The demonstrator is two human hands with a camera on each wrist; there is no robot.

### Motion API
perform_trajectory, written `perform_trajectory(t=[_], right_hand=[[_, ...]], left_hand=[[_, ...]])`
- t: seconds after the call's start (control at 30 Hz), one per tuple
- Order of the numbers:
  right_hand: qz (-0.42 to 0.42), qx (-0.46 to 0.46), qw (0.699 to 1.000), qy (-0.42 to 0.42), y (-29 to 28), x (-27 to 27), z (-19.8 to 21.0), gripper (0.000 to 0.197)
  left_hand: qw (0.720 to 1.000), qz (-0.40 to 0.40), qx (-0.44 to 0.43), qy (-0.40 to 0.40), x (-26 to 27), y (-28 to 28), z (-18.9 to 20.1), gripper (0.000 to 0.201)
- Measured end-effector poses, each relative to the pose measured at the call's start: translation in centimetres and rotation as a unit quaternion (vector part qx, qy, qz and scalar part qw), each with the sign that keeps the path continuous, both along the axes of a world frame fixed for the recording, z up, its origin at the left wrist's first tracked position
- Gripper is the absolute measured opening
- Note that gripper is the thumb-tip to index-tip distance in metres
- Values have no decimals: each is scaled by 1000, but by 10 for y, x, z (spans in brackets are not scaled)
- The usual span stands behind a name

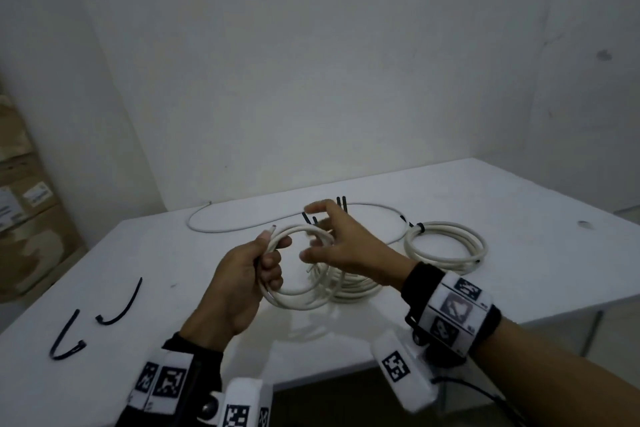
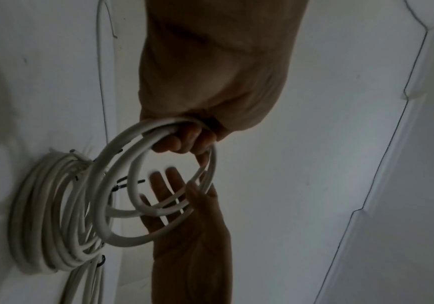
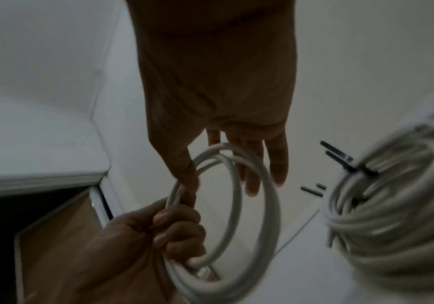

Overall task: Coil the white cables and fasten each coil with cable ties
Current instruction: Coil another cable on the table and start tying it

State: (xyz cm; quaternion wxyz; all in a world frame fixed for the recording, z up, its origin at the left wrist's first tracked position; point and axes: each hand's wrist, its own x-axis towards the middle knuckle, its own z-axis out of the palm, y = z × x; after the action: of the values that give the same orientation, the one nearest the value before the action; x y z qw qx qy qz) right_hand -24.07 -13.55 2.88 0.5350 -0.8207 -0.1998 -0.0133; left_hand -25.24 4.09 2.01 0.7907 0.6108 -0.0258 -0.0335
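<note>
My left hand [image 1: 268,262] grips a few loops of white cable [image 1: 299,300] above the table, with the cable's cut end [image 1: 272,227] sticking up past the thumb. My right hand [image 1: 322,230] is open with its fingers spread at the far side of the loops. In the right wrist view its thumb [image 3: 188,181] lies against the cable loops [image 3: 268,205], while the left hand [image 3: 159,228] clenches them. The left wrist view shows the held loops [image 2: 122,236] in front of the right palm [image 2: 177,197]. A tied coil [image 1: 445,246] with black cable ties [image 1: 419,227] lies on the right.
Another coil [image 1: 353,288] lies on the white table [image 1: 519,198] under my right hand. A loose cable [image 1: 221,227] trails along the back. Two black cable ties [image 1: 121,305] lie at the front left. More ties [image 1: 341,203] lie behind my right hand. Cardboard boxes [image 1: 20,201] stand at the left.
</note>
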Motion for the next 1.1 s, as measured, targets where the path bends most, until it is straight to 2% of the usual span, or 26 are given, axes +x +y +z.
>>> perform_trajectory(t=[0.07,0.13,0.2,0.3,0.37,0.4,0.43,0.5,0.57,0.7,0.83,0.93,1.0,1.03,1.1], right_hand=[[20,133,989,66,5,2,0,24],[3,214,971,103,5,2,0,23],[24,293,945,141,6,2,1,22],[103,444,861,224,7,1,-5,8],[92,503,822,252,12,0,-13,14],[63,516,814,259,16,1,-17,15],[22,516,816,258,19,1,-20,16],[-67,484,839,239,21,1,-24,23],[-122,449,860,207,22,1,-22,29],[-120,437,877,162,19,0,-22,30],[-118,369,918,81,18,-4,-27,33],[-105,247,963,6,15,-1,-33,36],[-75,125,989,-39,12,2,-32,27],[-57,61,994,-71,11,3,-31,22],[-22,-72,985,-153,7,5,-28,29]], left_hand=[[1000,-12,-2,14,-1,-1,2,38],[999,-18,-18,30,-2,-2,4,38],[997,-15,-52,51,-3,-1,5,36],[991,-6,-107,76,-1,-1,5,34],[988,-5,-130,83,-1,-3,4,36],[988,-8,-129,85,-1,-5,3,38],[989,-12,-123,86,-3,-7,2,39],[991,-22,-104,84,-6,-11,-2,44],[993,-21,-84,75,-7,-15,-6,46],[996,9,-63,56,-10,-20,-10,45],[997,29,-41,52,-13,-24,-12,46],[998,27,-16,46,-15,-25,-12,46],[999,16,10,38,-15,-23,-13,47],[999,10,21,37,-15,-21,-13,47],[998,-10,47,39,-16,-20,-13,48]])
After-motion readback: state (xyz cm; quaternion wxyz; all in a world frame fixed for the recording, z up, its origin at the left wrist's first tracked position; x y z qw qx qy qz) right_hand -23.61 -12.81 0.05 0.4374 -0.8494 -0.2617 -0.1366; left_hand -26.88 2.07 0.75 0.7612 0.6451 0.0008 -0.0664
